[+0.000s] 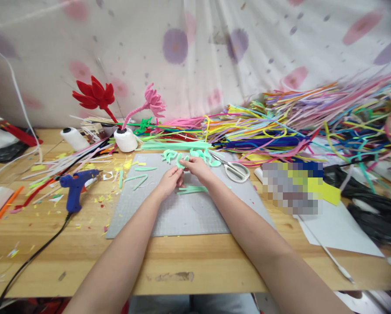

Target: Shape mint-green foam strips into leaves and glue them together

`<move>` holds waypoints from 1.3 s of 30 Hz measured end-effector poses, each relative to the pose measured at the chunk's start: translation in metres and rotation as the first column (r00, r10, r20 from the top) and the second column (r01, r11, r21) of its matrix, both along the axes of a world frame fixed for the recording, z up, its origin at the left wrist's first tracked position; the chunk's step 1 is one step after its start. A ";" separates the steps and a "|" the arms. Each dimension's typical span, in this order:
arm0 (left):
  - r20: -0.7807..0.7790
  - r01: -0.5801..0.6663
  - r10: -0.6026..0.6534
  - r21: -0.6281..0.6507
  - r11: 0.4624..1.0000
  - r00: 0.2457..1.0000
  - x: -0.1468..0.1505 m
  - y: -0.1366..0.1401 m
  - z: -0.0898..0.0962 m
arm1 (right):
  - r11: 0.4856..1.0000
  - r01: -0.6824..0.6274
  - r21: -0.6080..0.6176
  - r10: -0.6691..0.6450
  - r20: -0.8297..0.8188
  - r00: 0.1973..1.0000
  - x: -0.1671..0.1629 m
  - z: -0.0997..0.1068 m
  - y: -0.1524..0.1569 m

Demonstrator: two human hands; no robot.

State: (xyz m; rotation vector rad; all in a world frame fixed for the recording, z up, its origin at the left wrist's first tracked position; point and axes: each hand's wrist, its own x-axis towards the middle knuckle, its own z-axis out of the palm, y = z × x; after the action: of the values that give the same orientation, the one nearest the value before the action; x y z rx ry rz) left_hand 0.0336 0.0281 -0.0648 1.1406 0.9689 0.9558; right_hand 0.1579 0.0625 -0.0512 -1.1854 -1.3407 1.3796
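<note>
My left hand (172, 180) and my right hand (197, 169) meet over the grey cutting mat (189, 218). Between their fingertips they pinch a mint-green pipe cleaner (180, 160) that looks bent into a curve. Beyond my hands lie curled mint-green pieces (169, 155) and a second group of them (200, 153). Straight mint-green lengths (192, 190) rest on the mat below my right wrist. To the left are a bent V-shaped piece (139, 179) and short straight pieces. Scissors (236, 171) with pale handles lie at the mat's right side.
A blue glue gun (74, 187) with a black cord lies at left among coloured scraps. Red and pink flowers (154, 101) stand in a white holder (125, 140). Heaped pipe cleaners (280, 124) line the back. White paper (342, 226) and a cable (329, 253) are at right.
</note>
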 end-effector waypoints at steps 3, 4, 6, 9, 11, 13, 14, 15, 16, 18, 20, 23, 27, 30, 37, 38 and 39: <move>0.065 0.032 -0.032 0.009 0.999 0.997 -0.004 -0.001 0.002 | 0.993 -0.114 0.013 0.114 -0.054 0.992 0.006 0.002 0.001; 0.085 0.057 -0.058 0.003 0.998 0.995 -0.006 -0.001 0.003 | 0.988 -0.150 0.024 0.152 -0.079 0.985 0.008 0.003 0.002; 0.120 0.116 -0.114 -0.011 0.993 0.986 -0.009 -0.001 0.005 | 0.983 -0.178 0.043 0.182 -0.113 0.977 0.012 0.005 0.003; 0.145 0.182 -0.174 -0.041 0.982 0.974 -0.012 -0.001 0.006 | 0.986 -0.148 0.080 0.154 -0.078 0.985 0.014 0.008 0.003; 0.127 0.214 -0.205 -0.060 0.975 0.971 -0.013 -0.002 0.007 | 0.984 -0.139 0.114 0.141 -0.012 0.990 0.014 0.012 0.001; 0.112 0.256 -0.246 -0.078 0.964 0.963 -0.013 -0.002 0.008 | 0.980 -0.141 0.139 0.135 0.053 0.990 0.012 0.015 -0.001; 0.116 0.275 -0.264 -0.084 0.958 0.957 -0.014 -0.003 0.008 | 0.979 -0.140 0.148 0.129 0.078 0.988 0.012 0.017 -0.003; 0.125 0.291 -0.280 -0.087 0.953 0.952 -0.014 -0.003 0.009 | 0.978 -0.140 0.156 0.126 0.097 0.987 0.011 0.018 -0.004; 0.135 0.307 -0.294 -0.089 0.948 0.946 -0.014 -0.003 0.009 | 0.975 -0.149 0.164 0.132 0.110 0.985 0.011 0.019 -0.004; 0.145 0.332 -0.318 -0.084 0.939 0.937 -0.015 -0.003 0.010 | 0.966 -0.187 0.180 0.168 0.119 0.979 0.011 0.021 -0.006; 0.147 0.363 -0.350 -0.077 0.929 0.925 -0.016 -0.003 0.012 | 0.949 -0.243 0.203 0.226 0.104 0.969 0.013 0.022 -0.007; 0.158 0.414 -0.399 -0.077 0.907 0.903 -0.018 -0.002 0.013 | 0.924 -0.304 0.232 0.296 0.069 0.953 0.016 0.024 -0.008; 0.166 0.447 -0.429 -0.085 0.891 0.888 -0.021 -0.001 0.015 | 0.889 -0.398 0.228 0.394 0.065 0.917 0.019 0.028 -0.012; 0.155 0.437 -0.422 -0.077 0.896 0.893 -0.021 -0.002 0.015 | 0.875 -0.422 0.236 0.420 0.062 0.905 0.021 0.030 -0.012; -0.008 0.173 -0.173 0.089 0.981 0.985 -0.014 -0.002 0.014 | 0.918 -0.303 0.257 0.285 0.107 0.953 0.023 0.026 -0.005; -0.010 0.149 -0.149 0.111 0.983 0.989 -0.012 -0.002 0.013 | 0.923 -0.283 0.262 0.262 0.113 0.958 0.023 0.026 -0.005; -0.006 0.122 -0.122 0.125 0.985 0.992 -0.011 -0.002 0.012 | 0.927 -0.261 0.269 0.238 0.116 0.964 0.022 0.026 -0.005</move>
State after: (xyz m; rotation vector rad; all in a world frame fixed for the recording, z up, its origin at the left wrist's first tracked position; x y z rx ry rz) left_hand 0.0228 0.0261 -0.0526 1.2896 0.8366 0.9280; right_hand 0.1799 0.0578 -0.0248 -0.9092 -1.7315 1.2686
